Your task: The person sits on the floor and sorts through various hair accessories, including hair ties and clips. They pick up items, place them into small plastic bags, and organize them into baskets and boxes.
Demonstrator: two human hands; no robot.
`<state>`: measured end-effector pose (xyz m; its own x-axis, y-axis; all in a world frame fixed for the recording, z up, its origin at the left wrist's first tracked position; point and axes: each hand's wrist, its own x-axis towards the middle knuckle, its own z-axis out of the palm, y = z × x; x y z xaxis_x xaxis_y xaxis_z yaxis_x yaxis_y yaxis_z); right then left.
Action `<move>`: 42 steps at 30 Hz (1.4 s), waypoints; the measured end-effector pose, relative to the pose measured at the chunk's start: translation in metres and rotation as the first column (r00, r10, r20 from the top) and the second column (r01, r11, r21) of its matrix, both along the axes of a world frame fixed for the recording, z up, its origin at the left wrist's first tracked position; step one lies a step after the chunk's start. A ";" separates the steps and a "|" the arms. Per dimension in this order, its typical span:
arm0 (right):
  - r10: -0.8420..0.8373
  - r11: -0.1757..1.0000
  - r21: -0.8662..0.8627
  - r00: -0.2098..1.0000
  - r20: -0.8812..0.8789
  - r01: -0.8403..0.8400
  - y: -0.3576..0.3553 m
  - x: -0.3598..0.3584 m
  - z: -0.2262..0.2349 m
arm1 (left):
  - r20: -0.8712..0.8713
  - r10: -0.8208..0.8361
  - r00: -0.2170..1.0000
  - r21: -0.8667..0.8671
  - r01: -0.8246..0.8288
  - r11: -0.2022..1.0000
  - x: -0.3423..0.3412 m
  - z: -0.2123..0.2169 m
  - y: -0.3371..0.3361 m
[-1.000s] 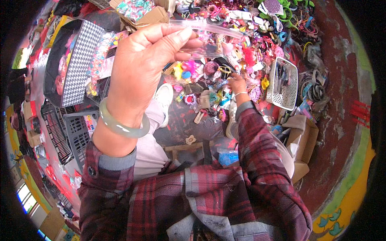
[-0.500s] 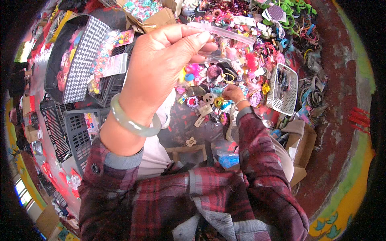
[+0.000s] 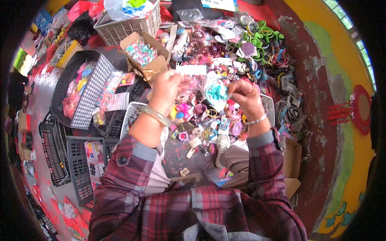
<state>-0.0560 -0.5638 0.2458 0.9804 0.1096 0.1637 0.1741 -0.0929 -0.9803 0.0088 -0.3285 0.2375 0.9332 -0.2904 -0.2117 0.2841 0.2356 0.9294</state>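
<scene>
**A:** What stage was the work at?

**B:** Bagging, by my reading. The left hand held a clear bag up over the pile of trinkets, fingers closed on its edge. The right hand, at three o'clock from the left, pinched a teal bow against the bag's side at about four o'clock. Whether the bow was already partly inside, I could not tell; the plastic blurred there.

**A:** Both sets of fingers shut, then?

**B:** Yes. The left clamped on the bag, the right clamped on the bow. Neither hand was open.

**A:** And the surroundings?

**B:** Everything lay on the floor. A cardboard box of small pastel pieces sat at eleven o'clock from the left hand, a grey basket beyond it at twelve, and a heap of green rings at one o'clock from the right hand. Black crates were at eight o'clock.

**A:** What would the following move have needed?

**B:** I'd judge the bag's mouth had to be held open steadily while the bow was pushed fully in, without crushing its loops or letting the thin plastic fold shut.
</scene>
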 end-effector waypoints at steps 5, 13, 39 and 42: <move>-0.119 0.986 -0.102 0.984 0.133 0.133 0.010 -0.038 0.019 | -0.128 -0.198 0.972 -0.333 0.146 0.932 -0.022 0.006 -0.023; -0.207 0.925 -0.256 0.937 0.280 0.281 0.008 -0.042 0.001 | -0.062 -0.183 0.981 -0.418 0.141 0.898 -0.033 0.015 -0.050; -0.037 0.866 0.432 0.895 -0.445 0.250 0.014 -0.035 0.002 | -0.093 -0.182 0.979 -0.379 0.134 0.915 -0.031 0.002 -0.071; -0.077 0.864 0.406 0.874 -0.479 0.298 0.016 -0.035 0.002 | -0.096 -0.164 0.982 -0.357 0.119 0.926 -0.033 0.005 -0.071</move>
